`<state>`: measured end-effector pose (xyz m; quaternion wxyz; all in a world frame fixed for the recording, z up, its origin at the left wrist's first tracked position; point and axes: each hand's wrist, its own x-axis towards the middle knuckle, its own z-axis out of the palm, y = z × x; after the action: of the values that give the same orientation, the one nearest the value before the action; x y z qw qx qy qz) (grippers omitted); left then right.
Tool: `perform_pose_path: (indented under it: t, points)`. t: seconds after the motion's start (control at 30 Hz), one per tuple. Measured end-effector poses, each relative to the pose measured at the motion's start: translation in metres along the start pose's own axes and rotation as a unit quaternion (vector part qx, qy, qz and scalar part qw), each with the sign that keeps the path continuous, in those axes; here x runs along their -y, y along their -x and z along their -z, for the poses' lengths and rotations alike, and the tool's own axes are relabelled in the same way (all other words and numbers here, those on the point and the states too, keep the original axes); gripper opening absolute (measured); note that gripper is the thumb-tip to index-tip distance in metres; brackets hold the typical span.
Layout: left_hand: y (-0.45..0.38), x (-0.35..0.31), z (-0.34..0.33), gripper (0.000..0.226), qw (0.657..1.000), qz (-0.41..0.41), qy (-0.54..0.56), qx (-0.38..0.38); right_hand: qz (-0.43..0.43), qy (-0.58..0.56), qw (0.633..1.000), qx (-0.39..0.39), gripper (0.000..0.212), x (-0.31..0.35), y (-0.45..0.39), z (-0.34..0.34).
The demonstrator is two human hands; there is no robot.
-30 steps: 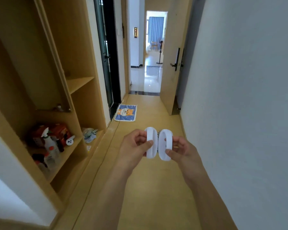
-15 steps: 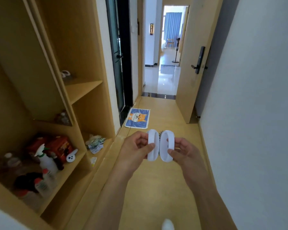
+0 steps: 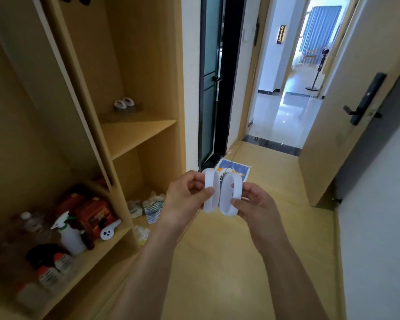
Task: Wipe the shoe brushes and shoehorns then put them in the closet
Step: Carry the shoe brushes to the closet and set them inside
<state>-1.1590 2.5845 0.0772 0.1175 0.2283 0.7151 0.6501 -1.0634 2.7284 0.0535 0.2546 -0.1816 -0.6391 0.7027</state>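
Note:
I hold two white oval shoe brushes upright, side by side, in front of me over the wooden floor. My left hand (image 3: 184, 199) grips the left brush (image 3: 210, 191) by its loop handle. My right hand (image 3: 252, 203) pinches the right brush (image 3: 231, 195) the same way. Dark bristles show between the two brushes. The open wooden closet (image 3: 136, 132) stands to my left, and two more white brushes (image 3: 124, 104) sit at the back of its middle shelf. A white shoehorn (image 3: 110, 230) lies on the lower shelf.
The lower shelf holds a spray bottle (image 3: 67, 234), a red box (image 3: 90, 211) and several bottles. Cloths (image 3: 151, 207) lie in the bottom compartment. A blue doormat (image 3: 233, 169) lies ahead by a dark glass door. An open wooden door (image 3: 346, 116) stands right, with a white wall beside me.
My view has swung left and nearer to the closet, bringing its middle shelf and the two brushes there into sight. Both hands keep the same hold on the brushes.

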Motion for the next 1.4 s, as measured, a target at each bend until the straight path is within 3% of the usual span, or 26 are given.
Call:
perform_pose_path:
  t: [0.37,0.73,1.13,1.4]
  points:
    - [-0.171,0.045,-0.012,0.020,0.999,0.013,-0.011,-0.032,-0.045,-0.015,0.999,0.025,0.033,-0.033,-0.189,-0.011]
    - [-0.385,0.062,0.044,0.028,0.996,0.004,-0.020,-0.090,-0.012,0.026,0.997,0.075,0.041,-0.031,-0.406,-0.101]
    - [-0.513,0.114,0.143,0.023,0.968,0.038,-0.049,-0.242,-0.057,0.034,0.974,0.216,0.043,-0.081,-0.570,-0.238]
    - [-0.612,0.134,0.195,0.023,0.920,0.111,-0.074,-0.369,-0.082,0.030,0.934,0.346,0.040,-0.105,-0.690,-0.329]
